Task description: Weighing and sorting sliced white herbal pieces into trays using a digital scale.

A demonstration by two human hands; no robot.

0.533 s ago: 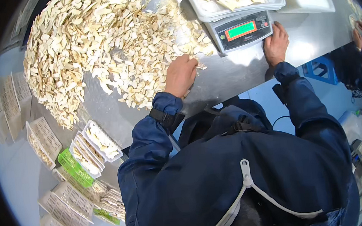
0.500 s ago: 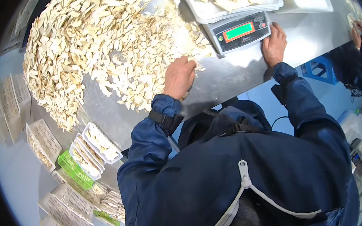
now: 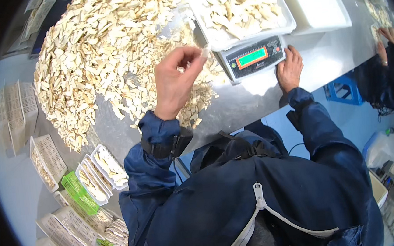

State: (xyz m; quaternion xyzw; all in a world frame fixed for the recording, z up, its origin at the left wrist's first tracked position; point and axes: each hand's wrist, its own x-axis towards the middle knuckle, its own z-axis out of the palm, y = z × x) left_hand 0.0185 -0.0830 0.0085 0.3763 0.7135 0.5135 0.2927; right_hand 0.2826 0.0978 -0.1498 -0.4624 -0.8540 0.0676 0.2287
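Lifting up off the big pile of pale slices (image 3: 106,51), the left hand (image 3: 174,82) now pinches one small slice (image 3: 204,53) just beside the scale (image 3: 254,57). Before, it lay flat on the pile. The right hand (image 3: 289,68) rests open against the scale's near edge, holding nothing. The white tray (image 3: 218,39) on the scale is already quite full.

This is a food packing line: beyond my left fingers (image 3: 191,58) a steel table (image 3: 332,59) heaped with pale dried slices (image 3: 97,52), a weighing scale (image 3: 254,57) beside my right fingertips (image 3: 289,56), filled trays (image 3: 103,171) stacked leftward.
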